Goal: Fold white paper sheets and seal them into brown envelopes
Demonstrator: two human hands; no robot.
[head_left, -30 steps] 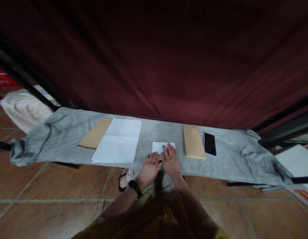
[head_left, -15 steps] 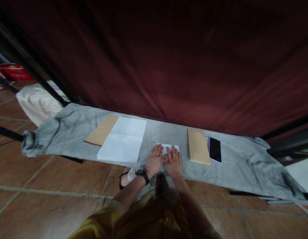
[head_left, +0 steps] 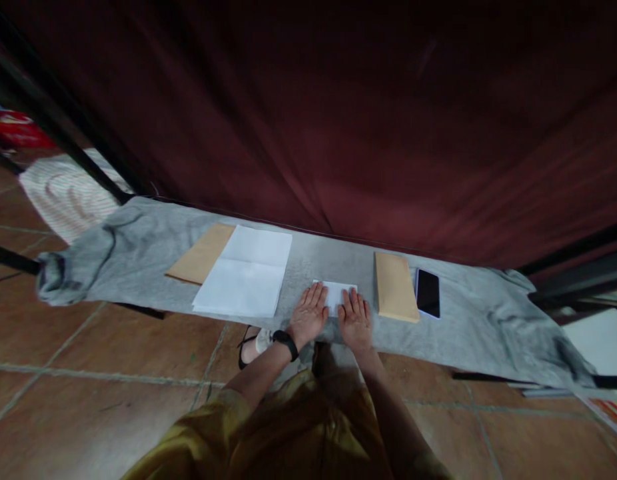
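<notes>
A small folded sheet of white paper (head_left: 334, 298) lies flat on the grey cloth, close to the front edge. My left hand (head_left: 308, 313), with a black band at the wrist, rests flat over its left side, fingers stretched out. Over the right side lies my right hand (head_left: 355, 320), also flat with its fingers extended. Between the two hands the middle of the paper shows; its side edges are hidden under them. To the left are large white sheets (head_left: 246, 271) with a crease across them, partly covering a brown envelope (head_left: 201, 255).
Right of my hands lies a stack of brown envelopes (head_left: 396, 287), and beside it a phone (head_left: 428, 293) with a dark screen. Grey cloth (head_left: 488, 313) covers the narrow bench. A dark red curtain (head_left: 328, 153) hangs along its far side.
My hands have spread apart sideways across the folded paper, my right hand sliding right, so more of its middle shows. The whole view has shifted slightly.
</notes>
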